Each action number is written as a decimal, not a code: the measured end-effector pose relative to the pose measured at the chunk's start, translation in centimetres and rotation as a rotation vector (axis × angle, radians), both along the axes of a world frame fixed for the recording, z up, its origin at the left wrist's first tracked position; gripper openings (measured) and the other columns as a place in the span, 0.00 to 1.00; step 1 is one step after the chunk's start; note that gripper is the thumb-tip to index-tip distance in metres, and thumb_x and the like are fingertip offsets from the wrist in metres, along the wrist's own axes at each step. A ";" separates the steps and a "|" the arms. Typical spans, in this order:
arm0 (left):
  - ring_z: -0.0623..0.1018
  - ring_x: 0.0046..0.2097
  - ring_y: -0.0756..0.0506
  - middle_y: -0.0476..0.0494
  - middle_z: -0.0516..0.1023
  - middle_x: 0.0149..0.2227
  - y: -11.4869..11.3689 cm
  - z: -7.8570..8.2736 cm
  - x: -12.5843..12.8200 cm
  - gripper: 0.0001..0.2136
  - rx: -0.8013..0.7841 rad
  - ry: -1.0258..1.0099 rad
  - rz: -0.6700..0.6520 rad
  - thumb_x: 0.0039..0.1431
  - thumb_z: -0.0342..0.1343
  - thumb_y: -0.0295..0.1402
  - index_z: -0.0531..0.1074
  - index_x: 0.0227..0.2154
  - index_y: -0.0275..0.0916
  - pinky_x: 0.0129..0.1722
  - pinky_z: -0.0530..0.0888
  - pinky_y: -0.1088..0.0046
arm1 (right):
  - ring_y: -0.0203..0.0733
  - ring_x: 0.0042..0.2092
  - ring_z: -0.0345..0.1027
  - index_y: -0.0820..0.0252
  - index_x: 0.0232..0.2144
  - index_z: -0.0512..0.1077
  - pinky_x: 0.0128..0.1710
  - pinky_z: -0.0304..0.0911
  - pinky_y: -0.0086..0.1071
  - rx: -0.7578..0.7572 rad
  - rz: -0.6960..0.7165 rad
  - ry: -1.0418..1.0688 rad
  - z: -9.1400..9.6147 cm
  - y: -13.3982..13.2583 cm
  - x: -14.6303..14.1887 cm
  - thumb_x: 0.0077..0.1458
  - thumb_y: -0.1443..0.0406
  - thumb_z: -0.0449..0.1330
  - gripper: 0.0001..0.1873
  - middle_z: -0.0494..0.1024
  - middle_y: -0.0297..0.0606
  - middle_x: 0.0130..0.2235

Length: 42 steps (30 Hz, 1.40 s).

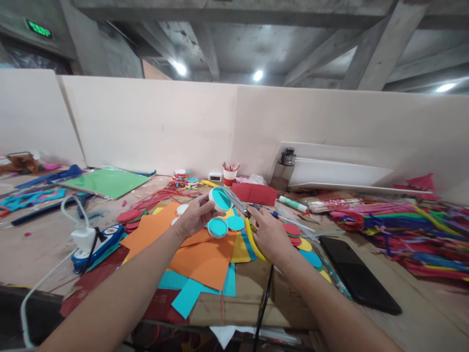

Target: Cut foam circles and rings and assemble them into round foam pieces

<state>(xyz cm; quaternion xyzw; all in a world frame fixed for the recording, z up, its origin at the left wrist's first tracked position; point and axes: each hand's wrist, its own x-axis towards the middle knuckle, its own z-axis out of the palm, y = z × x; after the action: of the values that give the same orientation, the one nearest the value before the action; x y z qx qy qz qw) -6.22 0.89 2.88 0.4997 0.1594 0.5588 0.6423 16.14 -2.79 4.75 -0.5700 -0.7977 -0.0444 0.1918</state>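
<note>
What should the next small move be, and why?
Probably turn the white-rimmed turquoise round slightly in the left hand, bringing fresh rim to the blade: the right hand appears to hold a grey blade-like tool reaching that round's edge.

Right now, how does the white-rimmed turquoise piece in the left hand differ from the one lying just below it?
The held piece is up in the left hand, while the lower piece lies on the coloured papers. The held piece is tilted, whereas the lower piece sits flatter. The scissors in the right hand reach the held piece; the lower piece has no tool at it. Both show a round turquoise face inside a white rim.
</note>
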 end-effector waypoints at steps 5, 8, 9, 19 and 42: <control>0.78 0.33 0.48 0.43 0.77 0.35 0.0 0.4 -0.2 0.19 0.034 -0.024 -0.026 0.50 0.64 0.39 0.72 0.43 0.35 0.35 0.76 0.73 | 0.43 0.40 0.67 0.53 0.56 0.64 0.36 0.56 0.31 -0.002 0.001 0.019 0.2 -0.1 -0.1 0.54 0.67 0.52 0.26 0.72 0.41 0.42; 0.78 0.32 0.49 0.43 0.77 0.34 0.0 0.7 -0.2 0.19 0.044 -0.046 -0.038 0.52 0.63 0.39 0.70 0.45 0.35 0.33 0.76 0.75 | 0.44 0.40 0.67 0.53 0.54 0.66 0.37 0.56 0.31 -0.006 0.006 0.037 0.3 -0.1 0.0 0.56 0.66 0.50 0.23 0.73 0.41 0.42; 0.78 0.32 0.49 0.43 0.77 0.34 0.0 0.7 -0.3 0.19 0.045 -0.050 -0.041 0.52 0.62 0.39 0.70 0.44 0.35 0.33 0.75 0.75 | 0.44 0.40 0.67 0.53 0.54 0.66 0.37 0.56 0.31 -0.006 0.011 0.042 0.2 -0.1 0.0 0.56 0.66 0.50 0.22 0.73 0.41 0.42; 0.79 0.39 0.42 0.36 0.79 0.38 0.3 0.3 -0.5 0.20 0.026 0.009 -0.092 0.53 0.62 0.40 0.71 0.45 0.32 0.34 0.75 0.72 | 0.44 0.41 0.67 0.53 0.58 0.62 0.36 0.57 0.31 0.008 0.008 -0.016 0.2 0.0 0.1 0.55 0.67 0.51 0.27 0.70 0.43 0.44; 0.80 0.43 0.38 0.35 0.79 0.40 0.4 0.0 -0.3 0.18 -0.110 -0.077 -0.161 0.61 0.51 0.39 0.69 0.49 0.34 0.33 0.76 0.70 | 0.44 0.41 0.69 0.51 0.57 0.63 0.33 0.58 0.31 -0.008 -0.037 -0.108 0.4 -0.3 -0.2 0.53 0.68 0.51 0.28 0.69 0.43 0.48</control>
<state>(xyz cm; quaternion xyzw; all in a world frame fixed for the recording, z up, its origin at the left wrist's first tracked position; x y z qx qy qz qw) -6.57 1.30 2.90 0.4530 0.1244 0.5147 0.7173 15.91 -3.06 5.18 -0.5821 -0.7965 -0.0755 0.1453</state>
